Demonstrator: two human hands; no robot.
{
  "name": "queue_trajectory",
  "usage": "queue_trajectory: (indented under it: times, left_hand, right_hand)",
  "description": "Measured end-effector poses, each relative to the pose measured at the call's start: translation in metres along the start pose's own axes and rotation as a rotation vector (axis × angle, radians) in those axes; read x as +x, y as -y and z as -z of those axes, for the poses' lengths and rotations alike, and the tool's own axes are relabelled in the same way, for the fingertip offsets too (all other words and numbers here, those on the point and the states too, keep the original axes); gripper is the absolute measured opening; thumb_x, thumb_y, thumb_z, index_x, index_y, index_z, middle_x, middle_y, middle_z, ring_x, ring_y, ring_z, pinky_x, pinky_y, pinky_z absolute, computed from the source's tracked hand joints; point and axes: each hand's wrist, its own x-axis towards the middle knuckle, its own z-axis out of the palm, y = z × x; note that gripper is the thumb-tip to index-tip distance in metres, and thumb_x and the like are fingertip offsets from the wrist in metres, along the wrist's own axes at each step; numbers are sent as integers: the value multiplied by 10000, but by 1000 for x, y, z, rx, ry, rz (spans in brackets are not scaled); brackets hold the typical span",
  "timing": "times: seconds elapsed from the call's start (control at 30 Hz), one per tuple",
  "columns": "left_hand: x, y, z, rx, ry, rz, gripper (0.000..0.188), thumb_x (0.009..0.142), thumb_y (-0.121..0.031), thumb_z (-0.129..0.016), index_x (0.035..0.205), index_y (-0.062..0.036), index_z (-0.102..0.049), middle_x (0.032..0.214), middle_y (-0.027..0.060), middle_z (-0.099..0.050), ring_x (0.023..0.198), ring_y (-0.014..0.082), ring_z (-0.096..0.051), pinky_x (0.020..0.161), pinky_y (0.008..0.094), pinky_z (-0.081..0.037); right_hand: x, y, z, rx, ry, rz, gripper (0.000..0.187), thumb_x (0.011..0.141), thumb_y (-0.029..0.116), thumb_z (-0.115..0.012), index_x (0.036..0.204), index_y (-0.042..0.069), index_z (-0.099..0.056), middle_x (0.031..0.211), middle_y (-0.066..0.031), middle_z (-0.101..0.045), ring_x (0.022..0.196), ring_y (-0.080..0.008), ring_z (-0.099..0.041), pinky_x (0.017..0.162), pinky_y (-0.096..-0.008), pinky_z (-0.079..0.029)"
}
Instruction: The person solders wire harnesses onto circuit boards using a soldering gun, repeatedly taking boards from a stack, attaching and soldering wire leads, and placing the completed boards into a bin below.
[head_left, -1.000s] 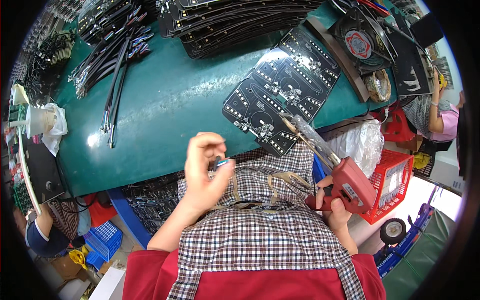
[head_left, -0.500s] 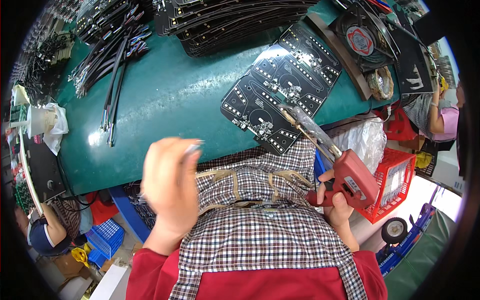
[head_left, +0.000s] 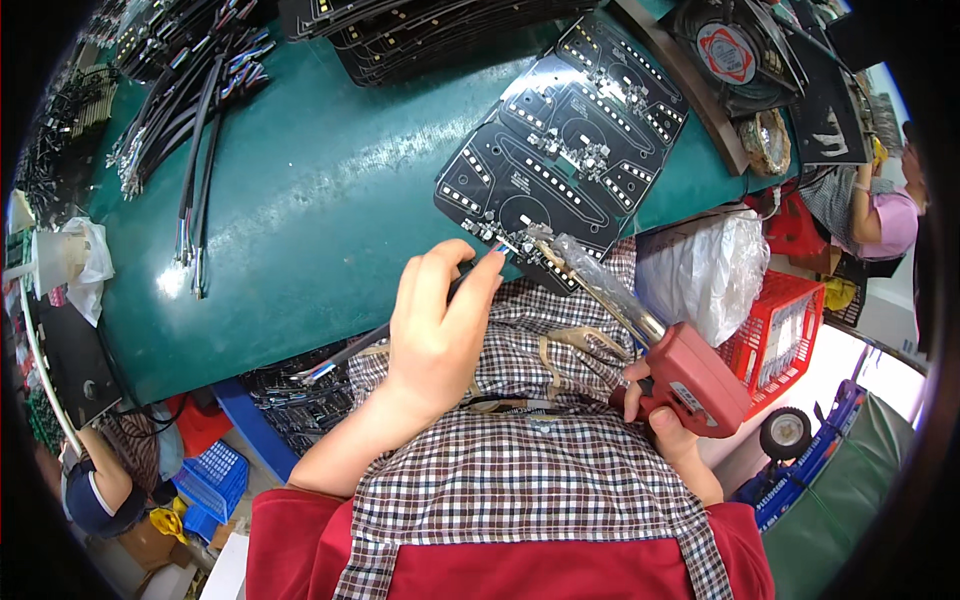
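Note:
My left hand (head_left: 440,330) pinches a black cable (head_left: 362,345) between thumb and fingers, at the near left corner of a black circuit board panel (head_left: 570,130). The cable's thin coloured wire ends touch or nearly touch the board; its other end hangs back past my wrist, with coloured wires showing. My right hand (head_left: 672,432) is wrapped around the grip of a red soldering gun (head_left: 700,378). Its long metal barrel points up and left, the tip at the same board edge close to my left fingertips. The exact contact at the tip is too small to make out.
A bundle of black cables (head_left: 190,130) lies on the green table (head_left: 300,200) at the left. Stacked black boards (head_left: 430,40) stand at the back. A fan (head_left: 727,58) and dark bar flank the panel on the right, above a red crate (head_left: 780,330). Other people sit at both sides.
My left hand has moved forward and right to the board, bringing the cable's wire ends to its near edge. The soldering gun's tip has shifted slightly left and nearer to me.

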Motion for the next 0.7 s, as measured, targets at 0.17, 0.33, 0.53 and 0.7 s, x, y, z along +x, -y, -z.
queue_trajectory:
  times: [0.17, 0.33, 0.53, 0.7]
  left_hand:
    - [-2, -2, -1, -29, 62, 51, 322, 665, 70, -706, 977, 5, -656, 926, 79, -505, 620, 133, -458, 549, 253, -395]
    - [-1, -1, -1, -83, 70, 81, 318, 676, 71, -700, 984, 6, -654, 926, 80, -508, 646, 137, -487, 571, 250, -418]
    - [0, -1, -2, -111, 59, 94, 318, 676, 73, -697, 983, 3, -651, 913, 76, -527, 676, 159, -516, 600, 270, -435]
    - [2, -3, 0, -81, 75, 85, 322, 664, 74, -699, 975, 6, -650, 905, 73, -530, 680, 163, -511, 607, 276, -433]
  right_hand:
    - [-1, -3, -6, 19, -14, -50, 676, 820, 278, -686, 1323, -4, -333, 1099, -171, -581, 662, -146, -573, 560, -238, -469]
    - [6, 4, -19, -36, -109, -143, 697, 788, 427, -674, 1209, -57, -401, 967, -154, -574, 530, -156, -523, 471, -241, -425]
    - [8, 4, -17, -152, -94, -117, 648, 792, 464, -655, 1123, -58, -463, 911, -122, -567, 523, -140, -518, 478, -235, -395]
    - [0, -6, -9, 8, -76, -110, 723, 759, 146, -738, 1322, -59, -332, 968, -144, -609, 685, -105, -558, 578, -200, -458]
